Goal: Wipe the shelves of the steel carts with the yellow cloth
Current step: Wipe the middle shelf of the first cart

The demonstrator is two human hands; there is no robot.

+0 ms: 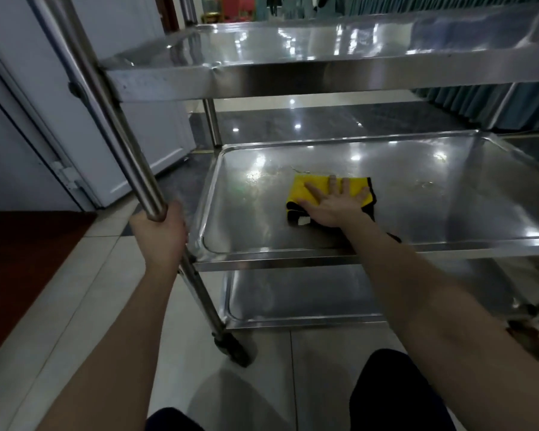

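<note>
The steel cart (293, 79) stood close in front of the person, with three shelves one above the other. The yellow cloth (313, 188) lay on the middle shelf (448, 200), roughly midway between its front and back rims and nearer the left end than the right. It was folded, with a black edge showing along its right and near sides and a small white label (303, 221) at its near left corner. The right hand (333, 206) lay flat on top of the cloth, palm down with the fingers straight and spread, pressing it against the steel rather than clutching it. The forearm reached in over the shelf's front rim. The left hand (161, 234) was wrapped around the upright post (115, 119) at the cart's near left corner, fingers curled round the tube just above the level of the middle shelf. Faint smears and streaks showed on the steel beyond the cloth. The top shelf (324, 42) and the bottom shelf (293, 300) reflected the ceiling lights. A black caster (234, 349) sat under the gripped post on the pale floor tiles (106, 290). A white door (28, 119) stood to the left, and teal curtains (479, 104) hung behind the cart.
</note>
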